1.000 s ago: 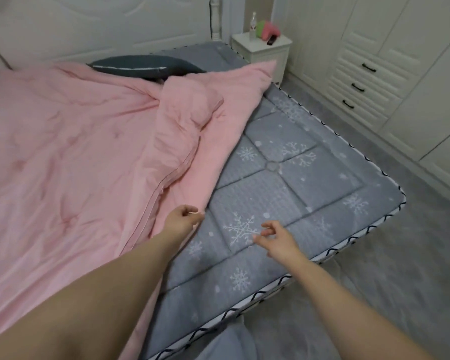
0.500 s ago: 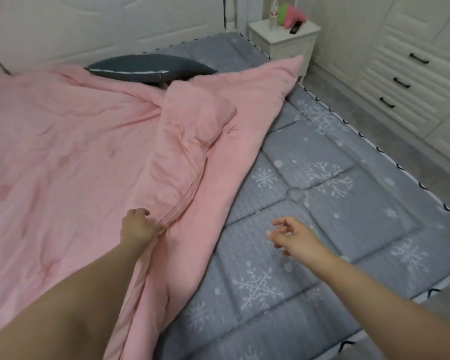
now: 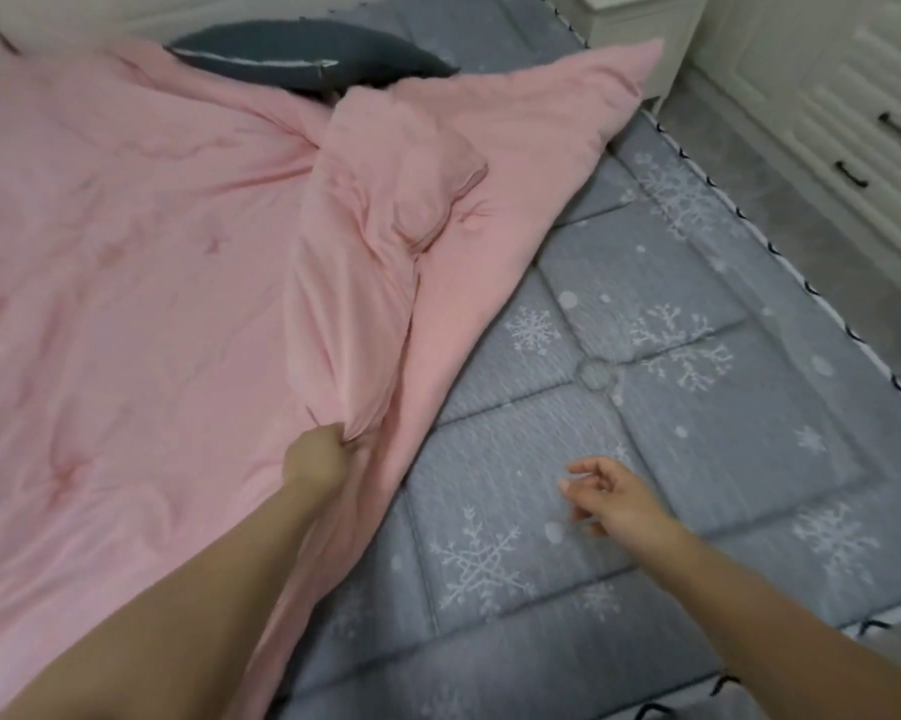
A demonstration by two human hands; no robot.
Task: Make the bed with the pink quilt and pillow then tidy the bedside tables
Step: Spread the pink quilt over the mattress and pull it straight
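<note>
The pink quilt point(image 3: 126, 304) covers the left half of the bed, with a folded-over flap bunched along its right edge. My left hand point(image 3: 315, 457) is shut on that flap's lower end, fabric gathered in the fist. My right hand point(image 3: 609, 493) hovers over the bare grey snowflake mattress point(image 3: 697, 433), fingers apart and holding nothing. A dark grey pillow point(image 3: 302, 57) lies at the head of the bed, partly under the quilt. The bedside table point(image 3: 640, 20) shows only its lower front at the top right.
White drawers with black handles point(image 3: 864, 148) line the right wall. A strip of grey floor point(image 3: 781, 189) runs between them and the bed. The white headboard point(image 3: 100, 13) stands at the top left.
My left hand has closed on the quilt's folded flap and bunched it. The view has moved in closer to the bed, so the table's top has left the frame. My right hand stays open.
</note>
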